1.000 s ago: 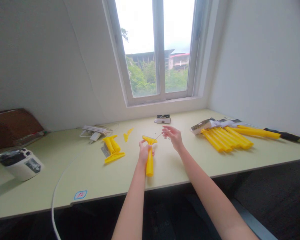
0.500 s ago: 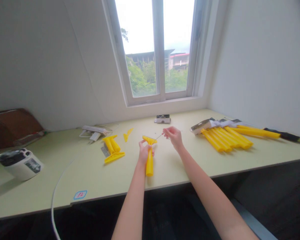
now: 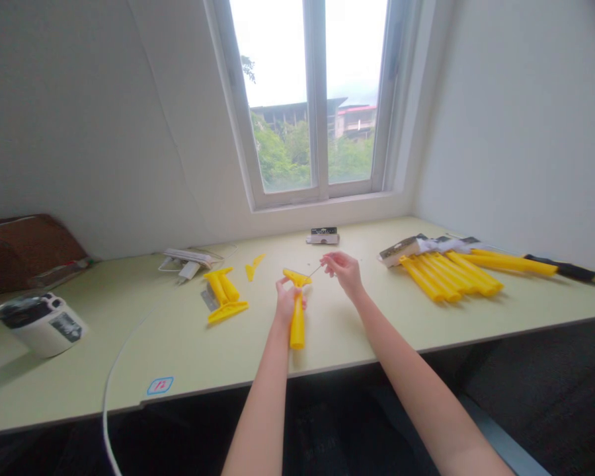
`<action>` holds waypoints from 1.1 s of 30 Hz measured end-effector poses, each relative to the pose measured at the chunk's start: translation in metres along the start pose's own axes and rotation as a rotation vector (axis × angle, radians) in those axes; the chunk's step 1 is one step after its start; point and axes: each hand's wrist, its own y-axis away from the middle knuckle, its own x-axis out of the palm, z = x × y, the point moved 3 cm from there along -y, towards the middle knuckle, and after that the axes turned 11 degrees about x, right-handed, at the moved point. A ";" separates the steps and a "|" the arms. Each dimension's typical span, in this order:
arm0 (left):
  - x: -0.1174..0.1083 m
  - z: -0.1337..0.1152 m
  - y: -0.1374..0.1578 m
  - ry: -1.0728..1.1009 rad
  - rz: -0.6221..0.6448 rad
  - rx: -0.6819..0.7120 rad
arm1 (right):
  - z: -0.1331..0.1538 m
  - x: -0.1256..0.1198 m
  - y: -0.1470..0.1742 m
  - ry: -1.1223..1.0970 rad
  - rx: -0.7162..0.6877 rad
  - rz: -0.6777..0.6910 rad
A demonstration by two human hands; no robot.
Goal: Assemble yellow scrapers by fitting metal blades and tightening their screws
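Note:
My left hand (image 3: 284,301) is closed around a yellow scraper (image 3: 297,325), its wide head (image 3: 296,276) pointing away and its round handle toward me. My right hand (image 3: 341,268) pinches a thin metal rod-like tool (image 3: 315,270). The tip of that tool is at the right end of the scraper's head; whether it touches is too small to tell. The fingers hide the tool's other end. Left of my hands lie more yellow scrapers (image 3: 223,285) with a grey blade (image 3: 209,298), and small yellow plastic pieces (image 3: 254,266).
Several yellow handles (image 3: 449,274) lie at the right beside crumpled packaging (image 3: 401,250) and a black-handled brush-like item (image 3: 565,268). A small box (image 3: 323,235) sits below the window. At left are a power strip (image 3: 186,259), a white mug-like container (image 3: 42,325) and a white cable (image 3: 110,377).
Both hands hold nearly the same pose. The whole view has shifted very slightly; the scraper and thin tool stay in place.

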 end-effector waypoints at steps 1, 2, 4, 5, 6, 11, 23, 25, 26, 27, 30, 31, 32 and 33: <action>0.000 0.000 0.000 -0.003 -0.001 -0.003 | 0.000 0.000 0.000 0.004 0.001 -0.002; 0.000 0.000 0.000 -0.005 -0.001 -0.008 | 0.000 0.000 0.000 0.008 0.003 -0.002; 0.000 -0.001 0.000 -0.004 -0.002 -0.018 | -0.001 0.000 0.000 0.015 0.007 -0.002; 0.001 -0.001 0.000 -0.002 -0.003 -0.019 | -0.001 0.000 0.000 0.022 0.008 -0.001; 0.001 -0.001 0.000 0.001 -0.004 -0.019 | -0.002 0.000 0.000 0.031 0.008 -0.002; -0.001 0.001 -0.002 0.006 -0.013 -0.007 | 0.004 -0.003 -0.001 0.088 -0.082 -0.093; 0.000 0.001 -0.001 -0.020 0.019 -0.020 | -0.019 -0.031 -0.006 1.200 0.411 -0.269; 0.001 -0.001 0.000 -0.033 0.025 -0.022 | -0.026 -0.034 -0.007 1.283 0.470 -0.205; 0.002 -0.001 0.001 -0.038 0.032 -0.028 | -0.028 -0.034 -0.008 1.300 0.462 -0.195; 0.003 -0.002 0.002 -0.042 0.044 -0.034 | -0.029 -0.034 -0.008 1.308 0.453 -0.192; 0.005 -0.004 0.004 -0.055 0.106 -0.045 | -0.030 -0.032 -0.008 1.315 0.436 -0.183; 0.005 -0.004 0.005 -0.061 0.125 -0.048 | -0.030 -0.032 -0.009 1.318 0.430 -0.182; 0.005 -0.004 0.005 -0.067 0.138 -0.053 | -0.030 -0.031 -0.009 1.321 0.426 -0.181; 0.005 -0.004 0.005 -0.073 0.145 -0.059 | -0.030 -0.031 -0.009 1.327 0.424 -0.179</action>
